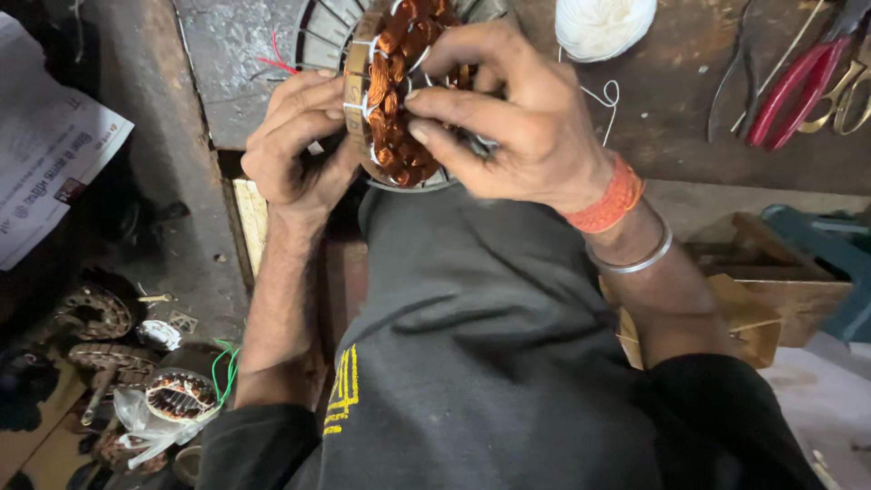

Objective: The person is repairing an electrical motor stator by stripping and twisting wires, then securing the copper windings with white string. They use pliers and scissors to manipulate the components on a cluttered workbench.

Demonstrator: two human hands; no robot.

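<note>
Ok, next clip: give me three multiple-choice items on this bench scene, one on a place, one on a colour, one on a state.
1. Where is the ball of white string?
A. top of the bench, right of the stator
B. on the floor at left
C. in the left hand

2. What colour are the plier handles?
A. blue
B. red
C. yellow

3. How is the stator held?
A. flat on the bench, untouched
C. by the right hand alone
B. gripped by the left hand, right hand fingers on the copper windings

Key: 1 A, it sits at the upper edge; 2 B, red handles at far right; 3 B, both hands touch it.
</note>
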